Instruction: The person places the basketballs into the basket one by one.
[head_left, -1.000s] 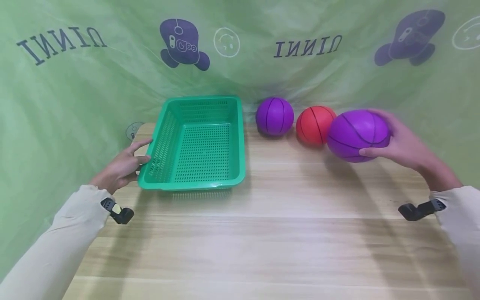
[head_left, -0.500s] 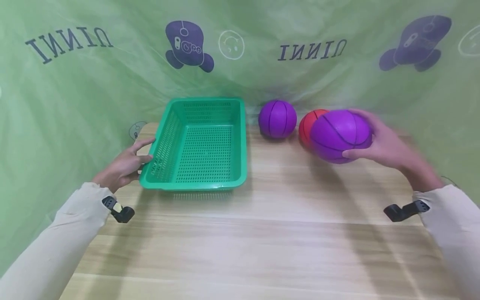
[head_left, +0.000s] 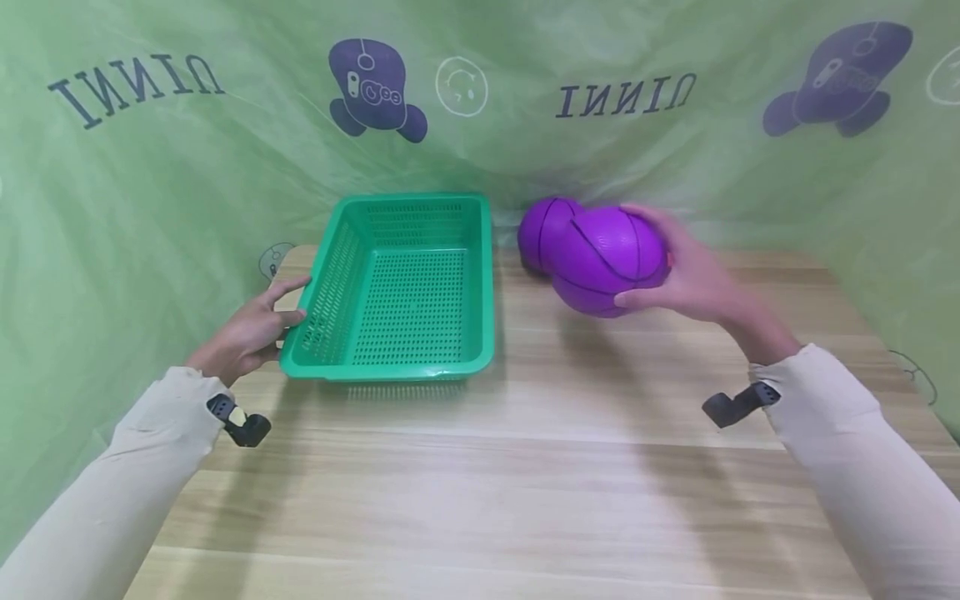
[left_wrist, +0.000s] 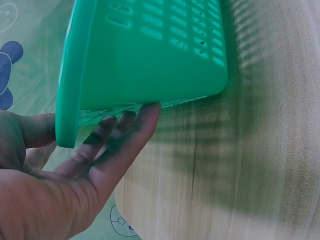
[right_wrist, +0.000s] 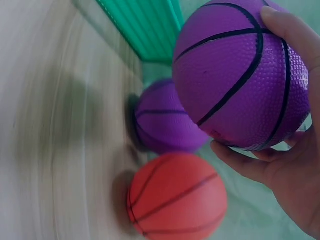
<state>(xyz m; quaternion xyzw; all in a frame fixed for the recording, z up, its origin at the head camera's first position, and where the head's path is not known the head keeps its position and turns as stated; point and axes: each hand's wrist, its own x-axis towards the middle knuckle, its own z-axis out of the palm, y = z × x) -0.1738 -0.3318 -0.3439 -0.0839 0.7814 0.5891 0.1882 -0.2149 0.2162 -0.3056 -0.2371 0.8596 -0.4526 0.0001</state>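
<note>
A: Green printed backdrop (head_left: pixel 517 158), wood-grain table (head_left: pixel 480 500). Head view, go.

B: Green basket (head_left: pixel 411 308), perforated, 9 o'clock, on the table. Left hand (head_left: pixel 251 333) has its rim, between the basket's 8 and 9.

A: Right hand (head_left: pixel 693 279)?

B: Grips a purple ball (head_left: pixel 611 258), between 2 and 3 o'clock, fingers and thumb spread about as wide as the ball. Second purple ball (head_left: pixel 536 237) partly hidden behind it, just past the held one's 9 o'clock.

A: Left wrist view?

B: Basket at 12, hand at 8. Rim sits between thumb and fingers, small gap, light-looking pinch; fingertips touch the outer wall.

A: Right wrist view?

B: Held ball at 2 o'clock, off the table, digits on opposite sides. Second purple mid-frame, red ball (right_wrist: pixel 177 195) near 6, both on the table. Can't tell if those two touch. Basket corner near 12.
</note>
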